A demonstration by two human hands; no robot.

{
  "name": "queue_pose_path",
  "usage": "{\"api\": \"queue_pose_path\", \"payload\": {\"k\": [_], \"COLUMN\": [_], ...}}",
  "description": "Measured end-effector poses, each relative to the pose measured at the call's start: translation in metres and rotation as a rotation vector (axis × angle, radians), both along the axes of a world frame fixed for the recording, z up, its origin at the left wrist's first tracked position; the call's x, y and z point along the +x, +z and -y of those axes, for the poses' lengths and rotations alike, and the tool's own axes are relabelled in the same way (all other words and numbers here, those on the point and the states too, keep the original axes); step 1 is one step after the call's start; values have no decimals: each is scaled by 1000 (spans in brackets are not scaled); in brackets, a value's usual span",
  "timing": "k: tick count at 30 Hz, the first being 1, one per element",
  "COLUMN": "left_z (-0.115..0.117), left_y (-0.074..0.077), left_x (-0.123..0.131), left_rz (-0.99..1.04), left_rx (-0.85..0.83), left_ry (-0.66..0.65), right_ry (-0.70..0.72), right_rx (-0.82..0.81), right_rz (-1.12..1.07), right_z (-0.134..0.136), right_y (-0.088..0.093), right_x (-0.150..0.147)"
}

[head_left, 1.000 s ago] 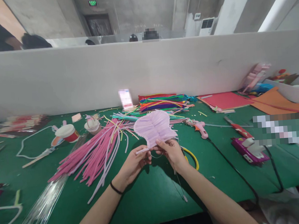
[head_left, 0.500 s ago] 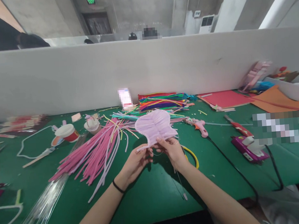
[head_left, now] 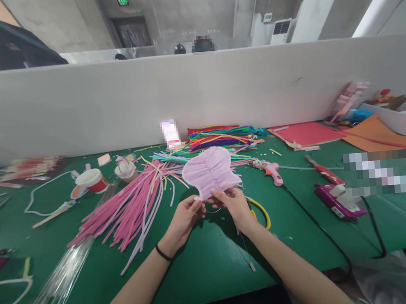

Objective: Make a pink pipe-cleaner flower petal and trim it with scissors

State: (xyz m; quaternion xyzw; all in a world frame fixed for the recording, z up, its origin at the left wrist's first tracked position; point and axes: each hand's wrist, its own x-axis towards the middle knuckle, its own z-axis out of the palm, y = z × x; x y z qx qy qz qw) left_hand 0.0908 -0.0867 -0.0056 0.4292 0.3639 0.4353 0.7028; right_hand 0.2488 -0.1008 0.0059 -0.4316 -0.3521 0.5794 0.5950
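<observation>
Both hands hold up a pale lilac, petal-shaped piece made of fuzzy pipe cleaners [head_left: 209, 171] above the green table [head_left: 204, 259]. My left hand [head_left: 183, 219] pinches its lower left edge with closed fingers. My right hand [head_left: 232, 205] grips the narrow bottom end, fingers closed round it. A thin wire hangs from the piece under my right wrist. A black band sits on my left wrist.
A heap of pink pipe cleaners [head_left: 130, 207] lies to the left, a multicoloured stack [head_left: 219, 136] behind. A pink glue gun [head_left: 270, 170], a purple glue gun [head_left: 338, 200] with black cable, a paper cup [head_left: 92, 180], clear rods [head_left: 55, 285], and red and orange sheets [head_left: 305, 134] lie around. A white partition [head_left: 198, 91] closes the back.
The short loose pipe-cleaner end at the piece's lower left has been drawn in toward my left fingers. Both hands stay in about the same place.
</observation>
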Motion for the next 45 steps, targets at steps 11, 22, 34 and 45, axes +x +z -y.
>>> {"api": "queue_pose_path", "payload": {"k": [11,22,34,45], "left_z": [-2,-1,-1,-2], "left_y": [6,16,13,13], "left_x": [-2,-9,-10,-11], "left_rz": [-234,-284,-220,-198], "left_rx": [123,197,98,137], "left_ry": [94,175,171,288], "right_ry": [-32,-123,-124,-19], "right_rx": [110,115,102,125], "right_rz": [136,-62,-140,-78], "right_z": [0,2,-2,1], "right_y": [-4,3,-2,-3], "right_x": [0,6,5,1]}}
